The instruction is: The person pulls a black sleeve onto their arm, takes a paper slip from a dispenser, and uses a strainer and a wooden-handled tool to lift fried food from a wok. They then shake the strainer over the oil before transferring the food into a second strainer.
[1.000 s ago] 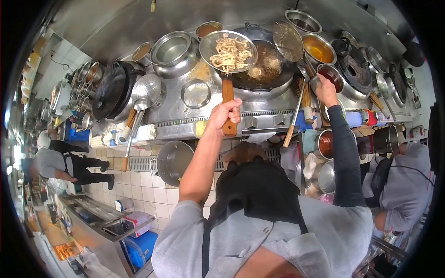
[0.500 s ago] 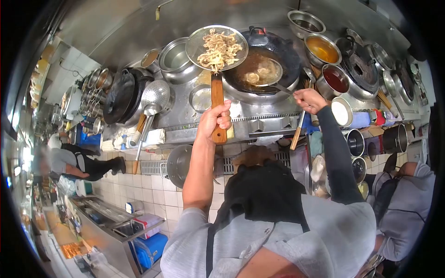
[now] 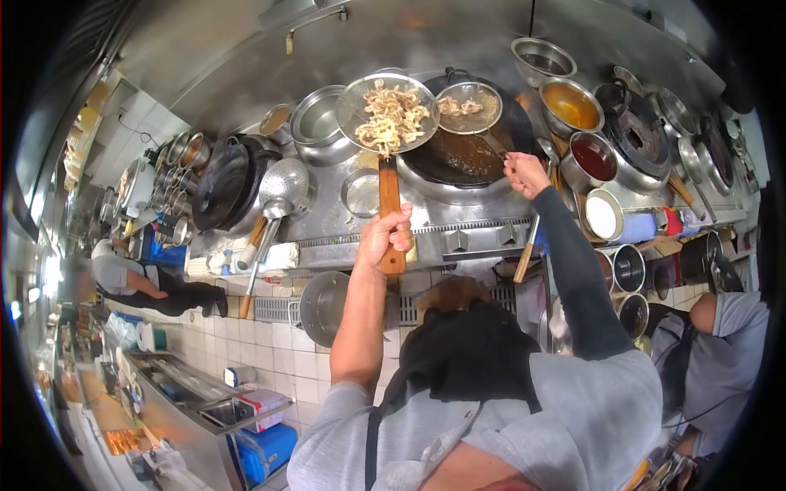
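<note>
My left hand is closed round the wooden handle of a large mesh strainer, held over the stove to the left of the wok. A heap of pale fried strips lies in its mesh. With my right hand I grip the thin handle of a smaller mesh skimmer, raised above the wok. Some fried pieces rest in this skimmer, close to the larger strainer's right rim. Below it, brown oil fills the bottom of the black wok.
Bowls of amber liquid and dark red liquid stand right of the wok. A perforated ladle and a pot of water are to the left. One person is at far left, another at right.
My right hand has lifted the skimmer out of the oil with fried pieces in it, moving it up toward the larger strainer. The left hand keeps its hold on the strainer.
</note>
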Demonstrator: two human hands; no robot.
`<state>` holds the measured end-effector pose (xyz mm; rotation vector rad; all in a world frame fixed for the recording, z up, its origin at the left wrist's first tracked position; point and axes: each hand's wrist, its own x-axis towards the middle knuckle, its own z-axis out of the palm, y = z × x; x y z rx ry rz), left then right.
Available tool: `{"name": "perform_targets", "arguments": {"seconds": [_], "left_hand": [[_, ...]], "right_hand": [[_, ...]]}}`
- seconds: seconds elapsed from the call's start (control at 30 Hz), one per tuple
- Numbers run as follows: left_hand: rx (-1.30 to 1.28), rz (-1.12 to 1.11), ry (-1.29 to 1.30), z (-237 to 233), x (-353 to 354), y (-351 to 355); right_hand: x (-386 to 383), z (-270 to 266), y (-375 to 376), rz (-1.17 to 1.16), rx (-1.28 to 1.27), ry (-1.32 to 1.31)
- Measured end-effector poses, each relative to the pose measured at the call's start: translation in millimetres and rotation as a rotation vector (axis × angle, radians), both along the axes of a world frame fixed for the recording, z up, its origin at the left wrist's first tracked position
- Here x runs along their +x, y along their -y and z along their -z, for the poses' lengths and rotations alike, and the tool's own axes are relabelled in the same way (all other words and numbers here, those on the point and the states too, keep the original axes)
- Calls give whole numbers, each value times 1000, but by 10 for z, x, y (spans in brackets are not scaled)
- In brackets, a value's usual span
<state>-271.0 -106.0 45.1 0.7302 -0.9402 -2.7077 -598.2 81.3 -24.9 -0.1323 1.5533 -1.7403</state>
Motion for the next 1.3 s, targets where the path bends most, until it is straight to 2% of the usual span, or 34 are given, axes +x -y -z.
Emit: {"name": "perform_targets", "arguments": {"seconds": [0.2, 0.4, 0.5, 0.53, 0.63, 0.77, 0.87, 0.97, 1.0, 1.1, 1.13, 1.23, 1.27, 1.3], "left_hand": [[18, 3, 61, 252, -78, -10], [48, 33, 105, 379, -265, -128], [85, 82, 86, 467, -391, -149], [95, 98, 74, 531, -428, -145], [59, 129, 90, 479, -467, -220], [44, 140, 69, 526, -420, -222], [44, 143, 58, 513, -311, -215], [86, 157, -19, 561, -146, -95], [113, 166, -55, 590, -73, -41], [176, 163, -86, 537, 222, 124], [240, 140, -104, 525, 321, 172], [367, 71, -147, 537, 613, 316], [366, 58, -149, 593, 699, 378], [366, 43, -151, 631, 775, 426]], "right_hand": [[140, -479, -352, 1, 74, -194], [428, -1086, -389, -11, 170, -415], [445, -1029, -279, -49, 225, -659], [511, -1103, -264, -82, 360, -831], [637, -1073, -222, -56, 481, -1413], [836, -1199, -247, -77, 489, -1341], [788, -1111, -286, -38, 476, -1411], [653, -1028, -360, -78, 343, -877], [757, -1116, -362, -18, 210, -629], [784, -1303, -471, 56, 141, -332], [657, -1200, -536, 60, 133, -324], [249, -749, -649, 146, 301, -542], [-16, -494, -746, 102, 472, -769], [-52, -466, -788, 107, 595, -957]]}}
